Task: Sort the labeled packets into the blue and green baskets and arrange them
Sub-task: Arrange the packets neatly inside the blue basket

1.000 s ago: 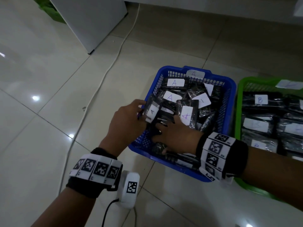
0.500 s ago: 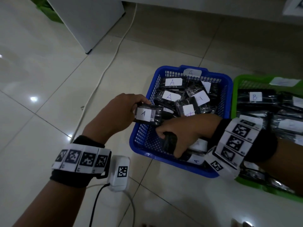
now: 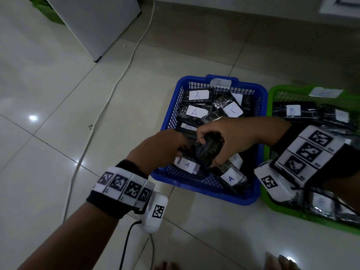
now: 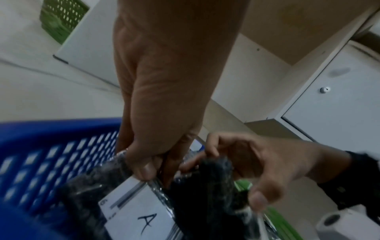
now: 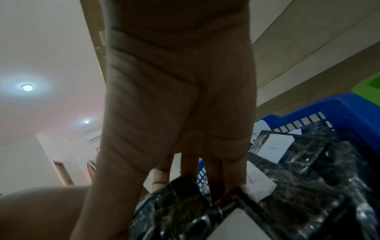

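The left hand point(image 3: 159, 151) pinches the top edge of a black packet with a white A label point(image 3: 186, 164), thumb and fingers squeezed on the shiny wrap, as the left wrist view shows. The right hand point(image 3: 233, 139) curls its thumb and fingers around a dark crumpled packet point(image 3: 207, 151) just beside the first one, at about three o'clock from it. Both hands are over the near part of the blue basket point(image 3: 262, 98), which sits on the tiled floor point(image 3: 48, 84).

More black packets with A labels point(image 3: 196, 103) fill the blue basket toward twelve o'clock, and another A packet point(image 3: 231, 178) lies at the near right corner. The green basket point(image 3: 272, 90) stands touching the blue one at three o'clock. It holds black packets too, one with a B label point(image 3: 293, 111).

A white cord point(image 3: 124, 73) runs across the floor at nine o'clock from the blue basket. A white cabinet point(image 3: 97, 22) stands at eleven o'clock.
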A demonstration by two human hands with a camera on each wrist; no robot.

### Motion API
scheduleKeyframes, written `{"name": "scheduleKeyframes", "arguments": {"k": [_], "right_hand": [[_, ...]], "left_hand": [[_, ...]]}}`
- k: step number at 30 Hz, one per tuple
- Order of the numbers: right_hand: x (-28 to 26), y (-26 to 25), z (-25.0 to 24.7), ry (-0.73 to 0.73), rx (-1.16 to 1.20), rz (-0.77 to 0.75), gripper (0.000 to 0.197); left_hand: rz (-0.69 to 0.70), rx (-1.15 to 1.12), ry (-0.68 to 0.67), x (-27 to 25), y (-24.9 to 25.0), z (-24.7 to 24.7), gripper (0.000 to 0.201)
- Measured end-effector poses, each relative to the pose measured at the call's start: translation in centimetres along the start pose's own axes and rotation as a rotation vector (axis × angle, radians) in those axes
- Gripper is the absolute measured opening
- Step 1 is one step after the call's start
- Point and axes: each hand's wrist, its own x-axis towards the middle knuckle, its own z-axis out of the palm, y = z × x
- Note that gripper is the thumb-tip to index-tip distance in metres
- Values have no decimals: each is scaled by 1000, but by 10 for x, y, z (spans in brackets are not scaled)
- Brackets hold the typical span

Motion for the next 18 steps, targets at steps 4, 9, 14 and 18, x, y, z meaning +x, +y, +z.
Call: {"name": "scheduleKeyframes", "arguments": {"k": [4, 9, 14, 18], "right_hand": [[-2, 3, 1, 16, 13, -4, 47], [-3, 7, 5, 43, 3, -32, 47], [-3, 9, 7, 60, 27, -41, 50], [-4, 8, 9, 78, 16, -52, 51]], "left_hand": [[13, 26, -44, 12, 5, 15, 21], [-136, 158, -107, 15, 8, 21, 22], [-179, 212, -202, 14, 17, 21, 43], [-191, 246, -196, 16, 22, 22, 39]]}}
